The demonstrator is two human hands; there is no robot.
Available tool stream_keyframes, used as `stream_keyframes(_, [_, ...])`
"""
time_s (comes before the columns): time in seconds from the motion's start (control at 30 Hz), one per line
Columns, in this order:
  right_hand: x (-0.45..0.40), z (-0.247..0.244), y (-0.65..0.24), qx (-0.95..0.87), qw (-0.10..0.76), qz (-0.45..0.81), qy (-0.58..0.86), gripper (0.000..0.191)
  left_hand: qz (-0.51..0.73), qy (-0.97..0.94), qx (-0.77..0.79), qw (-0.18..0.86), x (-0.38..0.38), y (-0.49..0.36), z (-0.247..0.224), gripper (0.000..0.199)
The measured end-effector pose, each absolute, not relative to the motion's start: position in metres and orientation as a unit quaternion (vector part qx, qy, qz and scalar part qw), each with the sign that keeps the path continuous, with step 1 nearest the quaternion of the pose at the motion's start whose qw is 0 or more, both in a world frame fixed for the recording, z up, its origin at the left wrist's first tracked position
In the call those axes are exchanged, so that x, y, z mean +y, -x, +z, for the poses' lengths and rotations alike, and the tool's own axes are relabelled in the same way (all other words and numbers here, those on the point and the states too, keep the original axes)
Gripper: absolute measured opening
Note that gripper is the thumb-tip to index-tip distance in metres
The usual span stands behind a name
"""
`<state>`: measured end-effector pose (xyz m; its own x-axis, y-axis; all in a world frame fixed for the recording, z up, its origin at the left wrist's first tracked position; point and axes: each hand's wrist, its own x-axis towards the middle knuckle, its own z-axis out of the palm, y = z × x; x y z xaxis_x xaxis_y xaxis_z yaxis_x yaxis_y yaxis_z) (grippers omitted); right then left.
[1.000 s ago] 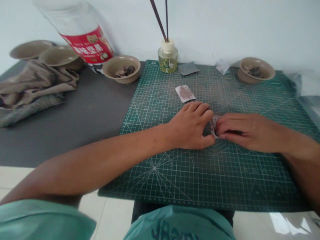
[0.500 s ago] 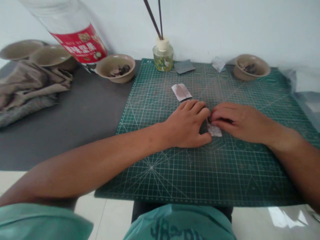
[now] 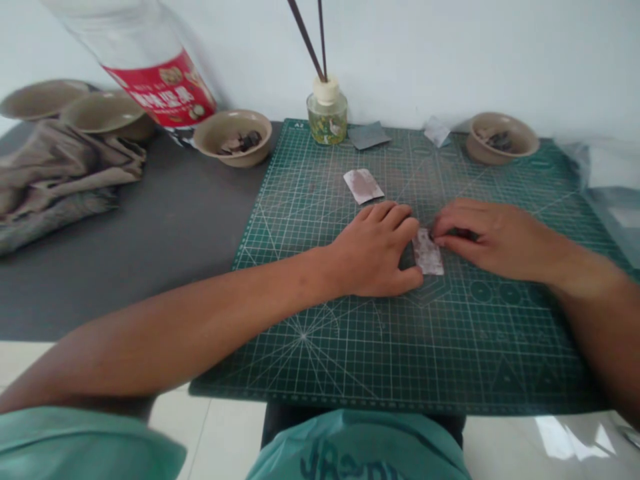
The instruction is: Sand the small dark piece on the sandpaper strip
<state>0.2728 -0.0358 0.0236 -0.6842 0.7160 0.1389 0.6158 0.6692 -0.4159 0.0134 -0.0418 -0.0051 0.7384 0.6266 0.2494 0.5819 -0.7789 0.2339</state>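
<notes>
A small whitish paper piece with grey-brown smudges (image 3: 428, 253) lies on the green cutting mat (image 3: 340, 360) between my hands. My left hand (image 3: 377, 250) rests palm down at its left edge, with thumb and index finger spread apart along that side. My right hand (image 3: 493, 237) is at the paper's upper right edge, thumb and fingers pinched together. Whatever small thing the pinch holds is hidden by the fingertips. Just beyond my left hand lies a second paper piece with a brown smear (image 3: 364, 185).
Bowls with small dark and tan pieces stand at the back left (image 3: 233, 137) and back right (image 3: 503, 138). A reed diffuser (image 3: 327, 113), a grey sheet (image 3: 369, 135) and a folded paper (image 3: 437, 131) line the back. On the left are a big jar (image 3: 160, 87) and a brown cloth (image 3: 65, 167).
My right hand has slid a little to the right across the smudged paper, uncovering more of it. My left hand has stayed in place.
</notes>
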Motion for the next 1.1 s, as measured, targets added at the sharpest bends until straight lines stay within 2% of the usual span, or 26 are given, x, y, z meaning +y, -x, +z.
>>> stream_keyframes(0.13, [-0.0413, 0.0228, -0.2686, -0.906, 0.129, 0.221, 0.336, 0.016, 0.157, -0.932, 0.320, 0.071, -0.0418, -0.0138, -0.0055, 0.052])
stream_keyframes(0.3, [-0.0367, 0.0243, -0.2723, -0.897, 0.147, 0.145, 0.391, 0.013, 0.161, -0.930, 0.324, 0.070, -0.0419, -0.0135, -0.0054, 0.048])
stream_keyframes(0.47, [-0.0416, 0.0251, -0.2708, -0.910, 0.122, 0.238, 0.317, 0.018, 0.159, -0.931, 0.320, 0.076, -0.0422, -0.0140, -0.0049, 0.051])
stream_keyframes(0.63, [-0.0361, 0.0202, -0.2682, -0.897, 0.169, 0.150, 0.381, 0.015, 0.158, -0.930, 0.325, 0.068, -0.0421, -0.0138, -0.0042, 0.050])
stream_keyframes(0.8, [-0.0384, 0.0210, -0.2680, -0.905, 0.141, 0.211, 0.342, 0.015, 0.158, -0.931, 0.321, 0.070, -0.0425, -0.0139, -0.0047, 0.050])
stream_keyframes(0.97, [-0.0369, 0.0220, -0.2673, -0.901, 0.155, 0.154, 0.376, 0.014, 0.165, -0.930, 0.323, 0.061, -0.0421, -0.0138, -0.0062, 0.049])
stream_keyframes(1.1, [-0.0400, 0.0259, -0.2695, -0.909, 0.113, 0.228, 0.330, 0.016, 0.161, -0.931, 0.322, 0.062, -0.0422, -0.0140, -0.0071, 0.054])
